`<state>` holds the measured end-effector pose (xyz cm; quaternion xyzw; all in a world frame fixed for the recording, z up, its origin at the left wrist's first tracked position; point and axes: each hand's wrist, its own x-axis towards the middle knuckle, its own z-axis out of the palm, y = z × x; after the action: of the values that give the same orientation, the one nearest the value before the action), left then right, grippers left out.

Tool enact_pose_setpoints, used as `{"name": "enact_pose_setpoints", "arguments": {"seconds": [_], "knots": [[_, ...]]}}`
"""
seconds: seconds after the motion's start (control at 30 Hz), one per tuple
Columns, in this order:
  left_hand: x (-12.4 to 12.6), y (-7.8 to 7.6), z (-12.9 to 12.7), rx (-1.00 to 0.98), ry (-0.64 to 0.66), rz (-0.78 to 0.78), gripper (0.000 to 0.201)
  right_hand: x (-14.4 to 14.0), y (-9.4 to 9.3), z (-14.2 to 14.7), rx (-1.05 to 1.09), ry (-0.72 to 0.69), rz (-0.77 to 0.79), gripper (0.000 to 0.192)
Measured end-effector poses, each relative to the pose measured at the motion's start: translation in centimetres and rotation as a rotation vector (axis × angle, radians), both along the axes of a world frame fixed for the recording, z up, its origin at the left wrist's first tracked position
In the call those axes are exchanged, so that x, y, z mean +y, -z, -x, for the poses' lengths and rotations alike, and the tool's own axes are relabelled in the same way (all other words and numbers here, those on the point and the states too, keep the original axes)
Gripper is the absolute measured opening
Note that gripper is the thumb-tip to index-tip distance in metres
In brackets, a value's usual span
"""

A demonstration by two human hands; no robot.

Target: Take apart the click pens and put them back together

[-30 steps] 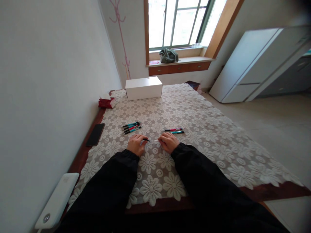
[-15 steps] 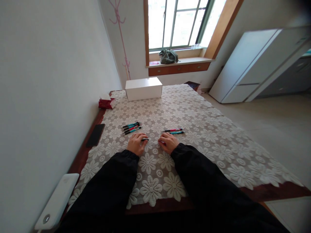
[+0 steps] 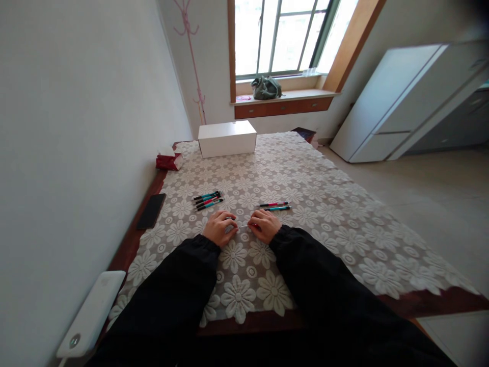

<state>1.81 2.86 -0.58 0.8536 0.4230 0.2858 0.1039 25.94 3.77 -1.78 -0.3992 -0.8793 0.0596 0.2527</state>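
Observation:
My left hand point(image 3: 220, 228) is closed, its fingertips pinched low over the tablecloth. A small dark pen part point(image 3: 230, 218) shows at its fingers, mostly hidden. Facing it, my right hand point(image 3: 265, 226) is closed around a red pen point(image 3: 252, 225), of which only a sliver shows. A thin pale rod point(image 3: 243, 227) spans the gap between the two sets of fingertips; both its ends are covered. Beyond my left hand lies a group of several pens point(image 3: 208, 201) in teal, black and red. Past my right hand rest a red pen point(image 3: 274, 204) and a teal pen point(image 3: 277, 208).
A lace tablecloth point(image 3: 317, 255) covers the table. At its far end stands a white box point(image 3: 227, 139), with a red tissue pack point(image 3: 169, 161) to the left. A black phone point(image 3: 151, 211) and a white power strip point(image 3: 91, 313) lie along the left edge by the wall.
My left hand has shifted slightly right, towards the right hand, and its fingers now cover more of the dark pen part. My right hand has hardly moved.

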Motion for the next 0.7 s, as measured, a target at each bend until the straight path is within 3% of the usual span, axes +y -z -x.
{"name": "enact_pose_setpoints", "arguments": {"seconds": [0.23, 0.43, 0.53, 0.7], "knots": [[-0.5, -0.5, 0.0, 0.016, -0.105, 0.025, 0.001, 0.1, -0.3, -0.3, -0.017, 0.125, 0.038, 0.009], [-0.8, -1.3, -0.1, -0.051, -0.125, -0.006, 0.009, 0.0, -0.1, -0.3, -0.031, 0.145, 0.052, 0.011], [-1.4, -3.5, -0.6, -0.26, -0.127, -0.135, 0.005, 0.0, -0.1, -0.3, -0.032, 0.15, 0.049, 0.011], [-5.5, -10.1, -1.1, -0.71, -0.079, -0.382, 0.011, 0.1, -0.2, -0.2, 0.005, 0.046, 0.031, 0.012]]}}
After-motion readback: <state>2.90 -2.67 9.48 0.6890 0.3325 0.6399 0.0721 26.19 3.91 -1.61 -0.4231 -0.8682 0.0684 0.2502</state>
